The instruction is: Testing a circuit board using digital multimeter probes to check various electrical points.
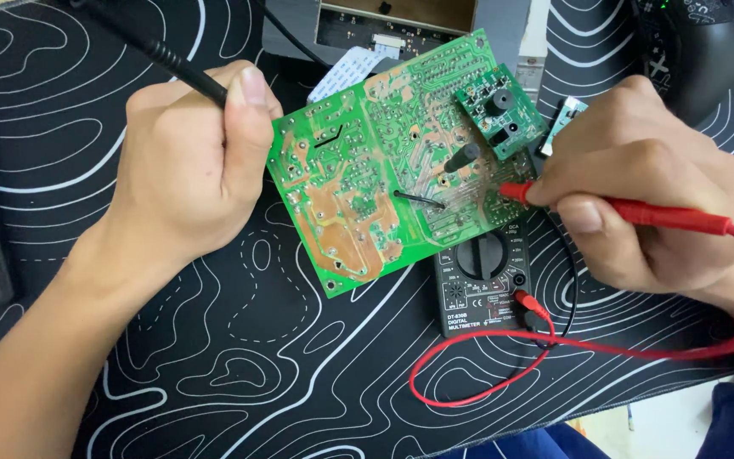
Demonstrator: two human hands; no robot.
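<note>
The green circuit board (367,170) lies solder side up in the middle of the tabletop (239,357), on a black mat with white wavy lines, and both probes already touch it, so I judge that the measuring is in progress and not yet finished. The left hand (189,161), at 9 o'clock from the board, is closed around the black probe (193,76) and also grips the board's left edge; a thin black tip (418,200) rests on the solder side near the middle. The right hand (647,187), at 3 o'clock, pinches the red probe (664,212) between thumb and fingers, with its point on the board's right edge. The black multimeter (486,289) lies at 5 o'clock, partly under the board, so I cannot see its display. The red lead (477,340) makes a loop on the mat at 6 o'clock. A small green module (499,110) sits at 1 o'clock, and a white ribbon cable (341,72) at 12 o'clock. A dark computer mouse (698,51) lies well apart at 2 o'clock.
</note>
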